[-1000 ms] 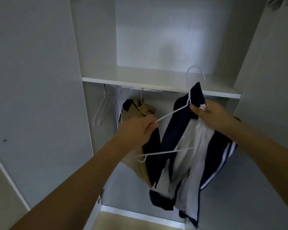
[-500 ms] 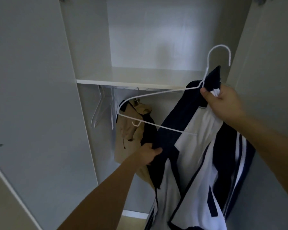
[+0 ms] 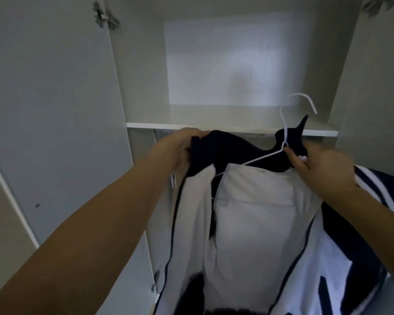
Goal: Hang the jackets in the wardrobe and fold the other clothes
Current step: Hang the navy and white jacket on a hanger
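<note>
Jacket: a navy and white jacket (image 3: 255,223) hangs open in front of the wardrobe (image 3: 214,64), its white lining toward the camera and its dark collar at the top, level with the front edge of the shelf (image 3: 237,128).
Hanger: a white wire hanger (image 3: 284,142) sits inside the jacket's neck; its hook stands above the collar, in front of the upper compartment, and hooks onto nothing; one wire arm runs down to the left and disappears under the white lining.
Left hand: the left hand (image 3: 178,148) grips the jacket's dark left shoulder, fingers curled over the top of the fabric and holding it up just under the shelf edge.
Right hand: the right hand (image 3: 314,164) pinches the hanger at the base of its hook together with the collar, thumb pressed to the wire where the two arms meet.
Sleeve: a navy sleeve with white stripes (image 3: 373,187) drapes over the right forearm.
Wardrobe, upper compartment: nothing can be seen on the shelf, only the pale back panel.
Wardrobe, lower compartment: mostly hidden by the jacket; a few thin white wires (image 3: 174,180) show just below the left wrist, too little visible to tell more.
Door: the left door (image 3: 43,110) stands open, a metal hinge (image 3: 105,17) near its top.
</note>
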